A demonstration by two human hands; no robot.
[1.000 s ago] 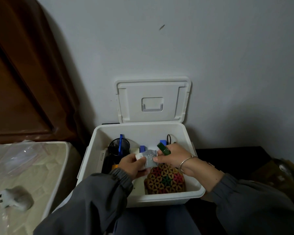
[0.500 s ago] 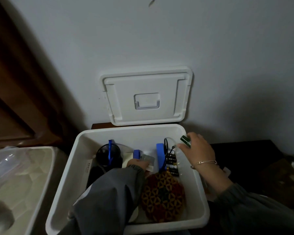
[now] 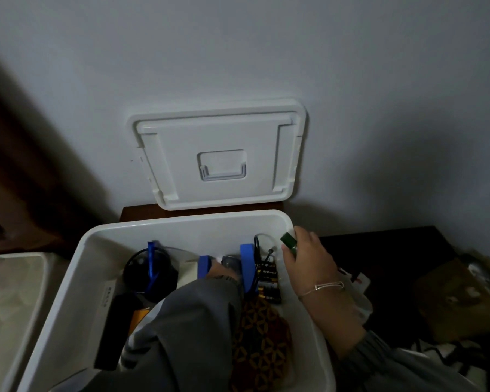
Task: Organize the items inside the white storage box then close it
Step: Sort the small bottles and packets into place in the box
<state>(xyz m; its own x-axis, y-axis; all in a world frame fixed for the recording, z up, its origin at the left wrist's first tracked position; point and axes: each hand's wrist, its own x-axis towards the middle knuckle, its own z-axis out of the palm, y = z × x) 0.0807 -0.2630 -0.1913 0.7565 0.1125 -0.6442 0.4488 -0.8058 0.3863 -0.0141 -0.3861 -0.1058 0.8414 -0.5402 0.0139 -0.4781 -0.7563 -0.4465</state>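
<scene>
Head view: white storage box (image 3: 77, 281) at lower centre, lid (image 3: 218, 157) upright against the wall. Right hand (image 3: 309, 261) at the box's right rim, fingers clenched around a small green bottle (image 3: 289, 242). Left hand (image 3: 219, 271) mid-box between blue pieces, mostly sleeve-hidden; grip unclear.

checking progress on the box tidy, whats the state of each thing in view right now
white storage box: open, items inside
lid: off, upright against the wall
right hand: holding a small green item at the box's far right corner
left hand: deep in the box, on a grey packet; grip hidden
batteries: packed in a row
black cup: upright, blue tool inside
</scene>
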